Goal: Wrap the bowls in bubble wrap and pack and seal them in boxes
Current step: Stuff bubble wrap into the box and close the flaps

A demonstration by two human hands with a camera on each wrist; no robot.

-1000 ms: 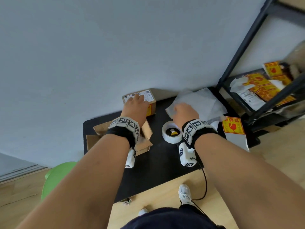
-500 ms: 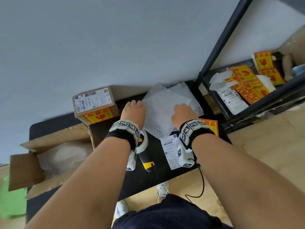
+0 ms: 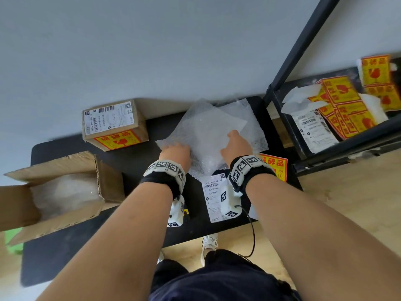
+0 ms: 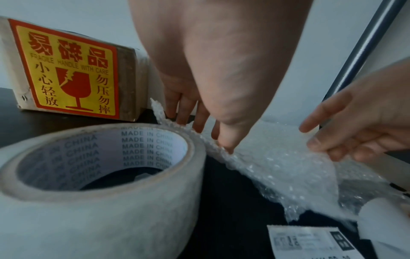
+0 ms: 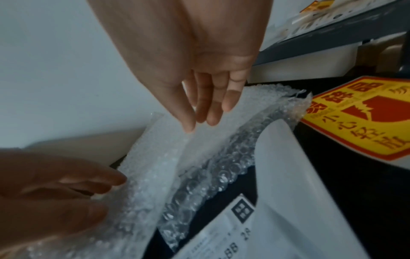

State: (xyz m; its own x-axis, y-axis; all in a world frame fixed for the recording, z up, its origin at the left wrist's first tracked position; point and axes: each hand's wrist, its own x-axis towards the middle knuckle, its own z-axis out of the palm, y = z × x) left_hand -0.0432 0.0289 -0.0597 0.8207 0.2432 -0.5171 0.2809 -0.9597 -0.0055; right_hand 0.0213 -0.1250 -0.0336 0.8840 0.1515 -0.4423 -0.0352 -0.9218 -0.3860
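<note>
Brown corrugated cardboard is what we meet first at the far left: an open cardboard box [image 3: 54, 192] lying on the black tabletop [image 3: 65, 253], flaps spread, with pale, crumpled wrapping inside. Whether a bowl sits in it we cannot tell. Farther back stands a small sealed cardboard box [image 3: 114, 126] bearing a white shipping label on top and a yellow-and-red fragile sticker on its near side.

Moving right, our left wrist view shows a roll of clear packing tape [image 4: 97, 189] lying flat on the table just beside the near left edge of a sheet of clear bubble wrap [image 3: 212, 135]. Our left hand [image 3: 175, 154] is on that edge: thumb [image 4: 226, 140] and fingers close on the sheet and pinch it. The bubble wrap lies spread toward the wall, in more than one layer.

Our right hand [image 3: 235, 146] is at the sheet's right part, fingers [image 5: 210, 112] fairly straight; we cannot tell whether thumb and fingers have the top layer pinched.

Near the hands lies a white shipping label sheet [image 3: 213, 197], its far end tucked under the wrap. Right of it lies a yellow-and-red fragile sticker sheet [image 3: 275, 166]. At far right, a black metal shelf rack [image 3: 303, 40] holds more stickers and labels.
</note>
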